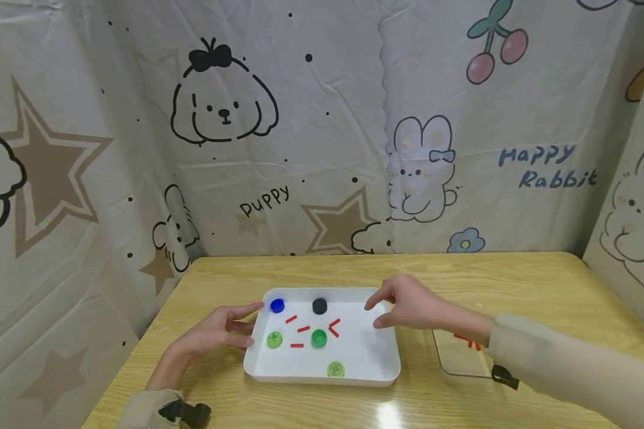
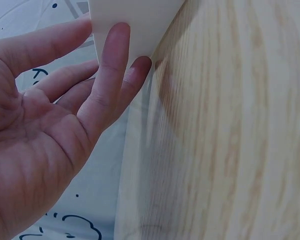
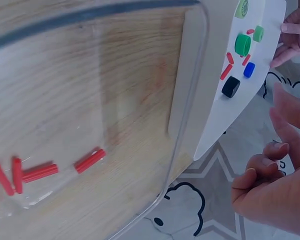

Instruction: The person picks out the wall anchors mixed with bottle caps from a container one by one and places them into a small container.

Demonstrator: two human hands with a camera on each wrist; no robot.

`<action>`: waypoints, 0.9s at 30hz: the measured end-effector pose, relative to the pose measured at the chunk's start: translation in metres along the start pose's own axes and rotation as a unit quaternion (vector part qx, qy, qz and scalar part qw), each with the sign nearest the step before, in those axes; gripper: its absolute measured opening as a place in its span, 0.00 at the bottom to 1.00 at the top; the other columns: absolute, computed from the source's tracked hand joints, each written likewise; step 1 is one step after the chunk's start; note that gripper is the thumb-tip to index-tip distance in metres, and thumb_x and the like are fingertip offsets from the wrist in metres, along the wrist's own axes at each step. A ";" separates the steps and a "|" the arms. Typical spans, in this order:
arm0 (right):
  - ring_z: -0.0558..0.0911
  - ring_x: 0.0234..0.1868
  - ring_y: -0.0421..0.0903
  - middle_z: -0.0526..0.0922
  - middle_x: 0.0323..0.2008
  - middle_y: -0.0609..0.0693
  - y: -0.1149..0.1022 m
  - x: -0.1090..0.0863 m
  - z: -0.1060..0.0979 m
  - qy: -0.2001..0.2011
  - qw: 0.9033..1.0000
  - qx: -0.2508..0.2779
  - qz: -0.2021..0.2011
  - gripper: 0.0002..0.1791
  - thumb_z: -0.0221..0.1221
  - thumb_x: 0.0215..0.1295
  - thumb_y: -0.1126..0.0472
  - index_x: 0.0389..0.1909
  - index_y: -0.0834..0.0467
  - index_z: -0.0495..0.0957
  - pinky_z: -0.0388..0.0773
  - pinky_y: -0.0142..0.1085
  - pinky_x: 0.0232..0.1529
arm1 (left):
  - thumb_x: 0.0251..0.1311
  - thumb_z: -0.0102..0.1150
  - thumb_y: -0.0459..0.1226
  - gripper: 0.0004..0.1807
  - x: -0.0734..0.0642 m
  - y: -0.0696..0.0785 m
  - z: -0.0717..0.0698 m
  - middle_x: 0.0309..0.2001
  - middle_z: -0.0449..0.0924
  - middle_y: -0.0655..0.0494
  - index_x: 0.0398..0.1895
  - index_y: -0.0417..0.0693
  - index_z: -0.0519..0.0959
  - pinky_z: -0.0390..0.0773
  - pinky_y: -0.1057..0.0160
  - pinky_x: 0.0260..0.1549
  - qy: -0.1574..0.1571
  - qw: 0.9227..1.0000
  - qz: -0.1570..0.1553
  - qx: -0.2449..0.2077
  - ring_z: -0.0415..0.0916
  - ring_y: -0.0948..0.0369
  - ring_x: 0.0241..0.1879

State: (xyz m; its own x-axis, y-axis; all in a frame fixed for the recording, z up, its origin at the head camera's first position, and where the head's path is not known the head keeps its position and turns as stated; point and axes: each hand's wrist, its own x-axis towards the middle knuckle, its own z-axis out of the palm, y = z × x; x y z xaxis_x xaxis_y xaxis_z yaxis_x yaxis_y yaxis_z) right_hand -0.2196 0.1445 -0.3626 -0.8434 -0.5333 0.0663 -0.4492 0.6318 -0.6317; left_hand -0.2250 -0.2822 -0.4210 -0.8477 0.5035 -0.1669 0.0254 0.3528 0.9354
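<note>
My left hand [image 1: 206, 336] touches the left wall of a shallow white tray [image 1: 367, 351]; in the left wrist view its fingers [image 2: 115, 55] lie fairly straight against the tray's outer side. Over the tray's far right part hangs my right hand [image 1: 410, 305], thumb and index finger apart with nothing visible between them. Inside the tray lie a blue cap [image 1: 277, 305], a black cap [image 1: 319, 306], a green cap [image 1: 319, 338] and two light green caps, one near the left [image 1: 274, 340], another by the front wall [image 1: 336, 369]. Several short red sticks [image 1: 297, 345] are scattered among them.
To the right of the tray, a clear container [image 1: 464, 375] stands partly under my right forearm. It holds several more red sticks [image 3: 40, 172]. Behind the wooden table [image 1: 220, 402] hangs a printed curtain [image 1: 322, 119].
</note>
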 end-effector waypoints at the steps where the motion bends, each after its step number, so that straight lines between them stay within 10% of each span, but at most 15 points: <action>1: 0.67 0.31 0.45 0.72 0.25 0.48 -0.001 0.003 0.002 -0.004 1.000 -0.002 -0.002 0.14 0.80 0.52 0.64 0.41 0.52 0.93 0.65 0.36 0.32 | 0.62 0.71 0.30 0.45 0.000 0.000 0.000 0.80 0.53 0.32 0.81 0.34 0.59 0.80 0.51 0.58 -0.001 1.000 0.000 -0.001 0.67 0.34 0.71; 27: 0.74 0.36 0.44 0.90 0.39 0.46 -0.006 0.072 0.039 -0.062 0.998 -0.019 0.003 0.12 0.78 0.51 0.71 0.38 0.60 0.93 0.73 0.37 0.40 | 0.63 0.70 0.28 0.46 0.000 -0.001 -0.001 0.79 0.53 0.29 0.81 0.32 0.57 0.82 0.52 0.56 -0.014 1.000 0.006 -0.027 0.64 0.33 0.72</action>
State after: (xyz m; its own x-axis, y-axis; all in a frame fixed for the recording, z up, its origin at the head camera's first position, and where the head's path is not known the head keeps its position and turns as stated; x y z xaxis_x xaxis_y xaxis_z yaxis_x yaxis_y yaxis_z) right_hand -0.2664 0.0801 -0.3844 -0.8037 -0.5940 -0.0352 -0.4575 0.6545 -0.6019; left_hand -0.2253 -0.2830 -0.4214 -0.8318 0.5301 -0.1643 0.0061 0.3047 0.9524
